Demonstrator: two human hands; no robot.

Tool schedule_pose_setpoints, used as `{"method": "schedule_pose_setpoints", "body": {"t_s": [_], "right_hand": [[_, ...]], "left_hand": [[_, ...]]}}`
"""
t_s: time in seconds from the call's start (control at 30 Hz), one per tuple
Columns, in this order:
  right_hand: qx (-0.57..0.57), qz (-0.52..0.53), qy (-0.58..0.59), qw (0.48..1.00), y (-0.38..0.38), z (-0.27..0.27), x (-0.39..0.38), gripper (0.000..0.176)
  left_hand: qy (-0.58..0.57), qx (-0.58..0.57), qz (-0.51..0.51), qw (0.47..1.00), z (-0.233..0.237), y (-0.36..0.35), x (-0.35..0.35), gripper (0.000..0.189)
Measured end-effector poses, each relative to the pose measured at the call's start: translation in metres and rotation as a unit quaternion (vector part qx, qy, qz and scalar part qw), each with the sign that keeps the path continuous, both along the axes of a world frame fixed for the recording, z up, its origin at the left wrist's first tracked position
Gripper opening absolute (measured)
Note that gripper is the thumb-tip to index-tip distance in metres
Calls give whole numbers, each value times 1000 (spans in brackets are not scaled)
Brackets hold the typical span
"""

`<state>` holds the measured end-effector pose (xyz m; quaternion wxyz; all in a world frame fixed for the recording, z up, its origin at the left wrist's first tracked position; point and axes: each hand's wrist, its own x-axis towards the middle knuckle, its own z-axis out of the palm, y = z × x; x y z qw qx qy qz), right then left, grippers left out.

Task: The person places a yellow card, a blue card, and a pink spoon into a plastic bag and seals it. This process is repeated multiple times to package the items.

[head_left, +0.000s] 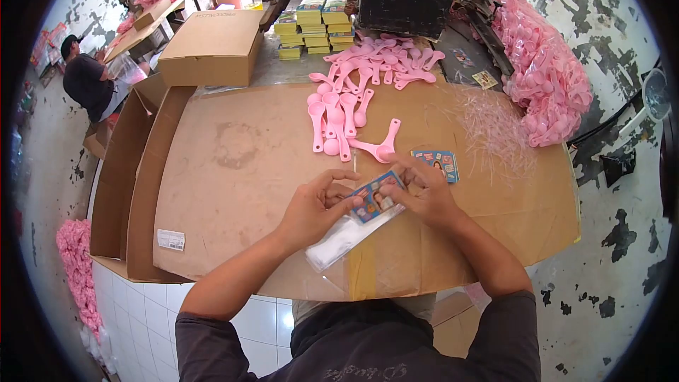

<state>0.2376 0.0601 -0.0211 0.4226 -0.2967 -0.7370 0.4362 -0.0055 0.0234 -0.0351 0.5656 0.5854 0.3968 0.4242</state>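
Observation:
Both my hands hold one blue printed card (373, 200) with pictures on it, tilted above the cardboard-covered table. My left hand (325, 201) pinches its left end, thumb on top. At the other end, my right hand (424, 192) grips it between thumb and fingers. Under the card lies a clear plastic bag (339, 242), stretching toward my body. Just behind my right hand rests a small stack of similar blue cards (444, 164). A pink plastic scoop (385, 145) lies close beyond my fingers.
Many pink scoops (346, 92) are heaped at the back, near stacked cards (318, 18) and a closed carton (212, 46). Plastic strips (495, 127) and a bulging bag of scoops (541, 71) are at right. An open box (117, 191) stands left; a person (88, 78) sits beyond.

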Motion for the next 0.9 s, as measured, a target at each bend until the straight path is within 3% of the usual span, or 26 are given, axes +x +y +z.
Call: {"method": "schedule_pose_setpoints", "body": {"t_s": [0.03,0.13,0.23,0.33,0.43,0.53,0.63,0.83,0.9], "right_hand": [[-98,5,72,993,-6,-1,-6,23],[-95,-61,115,987,-7,-4,-14,16],[-89,-69,-47,993,-4,-14,-2,16],[88,62,-66,992,-1,-8,-3,20],[103,28,-109,988,13,2,-1,28],[181,-206,-237,932,24,16,-5,33],[231,-176,-339,895,48,-9,6,30],[181,-169,-316,916,53,-16,8,24],[79,-165,-235,955,47,-7,9,28]], "left_hand": [[19,6,-10,1000,3,-2,1,39],[-6,-5,-2,1000,4,-3,3,40],[-23,-5,4,1000,5,-1,2,39],[-28,-41,1,999,8,-3,0,38],[-26,-27,2,999,5,-3,1,37],[-42,-38,5,998,5,-2,-1,36],[-47,-54,-5,997,7,-2,-1,37],[-37,-38,-18,998,8,-4,-1,38],[-55,-45,-16,997,9,-4,-2,39]]}}
